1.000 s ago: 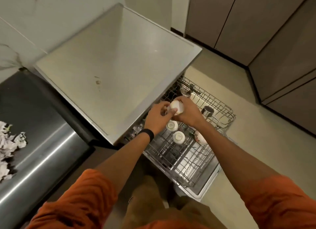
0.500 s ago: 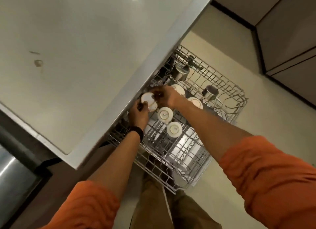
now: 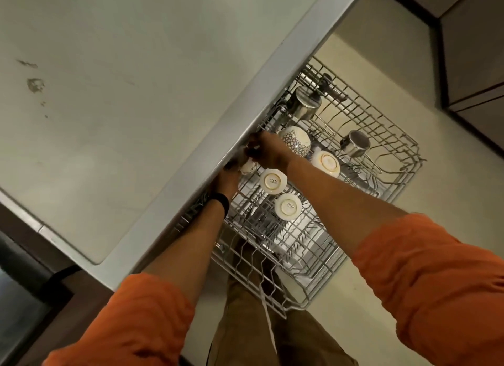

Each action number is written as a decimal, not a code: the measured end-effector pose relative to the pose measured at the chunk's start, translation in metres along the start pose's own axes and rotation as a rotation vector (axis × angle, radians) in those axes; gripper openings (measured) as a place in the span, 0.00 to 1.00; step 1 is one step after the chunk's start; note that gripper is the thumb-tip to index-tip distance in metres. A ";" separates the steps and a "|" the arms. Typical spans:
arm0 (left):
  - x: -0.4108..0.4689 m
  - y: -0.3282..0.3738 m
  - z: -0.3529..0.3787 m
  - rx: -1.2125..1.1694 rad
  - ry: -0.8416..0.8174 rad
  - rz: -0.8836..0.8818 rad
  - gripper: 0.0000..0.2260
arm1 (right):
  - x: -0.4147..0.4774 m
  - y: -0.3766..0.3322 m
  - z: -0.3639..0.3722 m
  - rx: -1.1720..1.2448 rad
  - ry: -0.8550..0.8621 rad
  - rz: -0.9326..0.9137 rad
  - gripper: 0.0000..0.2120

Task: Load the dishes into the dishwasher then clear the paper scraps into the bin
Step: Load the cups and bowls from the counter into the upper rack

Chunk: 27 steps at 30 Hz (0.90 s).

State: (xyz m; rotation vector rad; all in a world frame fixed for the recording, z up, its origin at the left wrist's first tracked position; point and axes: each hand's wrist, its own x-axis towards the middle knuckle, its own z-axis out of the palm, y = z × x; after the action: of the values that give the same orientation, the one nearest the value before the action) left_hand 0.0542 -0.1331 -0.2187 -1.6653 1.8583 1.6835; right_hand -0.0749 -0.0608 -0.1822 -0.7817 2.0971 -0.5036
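Cup in hand: small white cup at the rack's left edge, tucked right under the worktop lip.
Right hand: over the cup, fingers curled onto it.
Left hand: just below the cup and touching it. Its fingers hide under the lip, so we can't tell if it grips.
Risk 1: cup knocks the lip on the way in. We judge headroom tight there, so a chip or a drop is possible.
Risk 2: cup lands tilted on the tines and rolls into the nearest cup toward rack centre.
Risk 3: we let go half blind — the lip covers part of the spot.
White cups, base up: 4. That is two SISTA cups near rack centre, one gold-ringed cup toward the rack's right, plus the one in hand.
Patterned bowl: 1, just behind the right hand.
Steel cups: 2 — one at the rack's far-left, one far-right.
Unclear: dark piece at the rack's far edge, too blurred to call.
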 end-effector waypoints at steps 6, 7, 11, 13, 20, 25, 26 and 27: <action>-0.015 -0.004 0.002 -0.039 0.089 0.027 0.14 | -0.006 0.010 0.001 0.056 0.024 0.020 0.15; -0.016 -0.003 0.002 -0.039 0.096 0.028 0.14 | -0.007 0.012 0.003 0.058 0.029 0.027 0.14; -0.010 -0.002 0.004 -0.037 0.116 0.004 0.19 | -0.008 0.013 0.009 0.056 0.086 0.021 0.14; 0.004 -0.019 0.007 -0.068 0.143 0.013 0.26 | -0.009 0.011 0.007 0.076 0.107 0.009 0.13; -0.014 -0.007 -0.003 -0.007 0.121 0.024 0.18 | -0.013 0.008 0.002 0.037 0.063 0.014 0.11; -0.015 -0.008 0.004 0.056 0.088 0.083 0.12 | -0.011 0.025 0.016 -0.020 0.026 0.024 0.14; -0.013 -0.011 0.006 0.065 0.088 0.078 0.12 | -0.011 0.026 0.019 -0.025 0.033 0.013 0.15; -0.011 -0.014 0.007 0.075 0.087 0.075 0.12 | -0.009 0.028 0.022 -0.028 0.046 -0.004 0.14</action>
State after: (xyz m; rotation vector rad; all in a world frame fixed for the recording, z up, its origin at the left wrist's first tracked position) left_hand 0.0654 -0.1177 -0.2227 -1.6851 2.0214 1.5710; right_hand -0.0624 -0.0362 -0.2060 -0.7975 2.1492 -0.4995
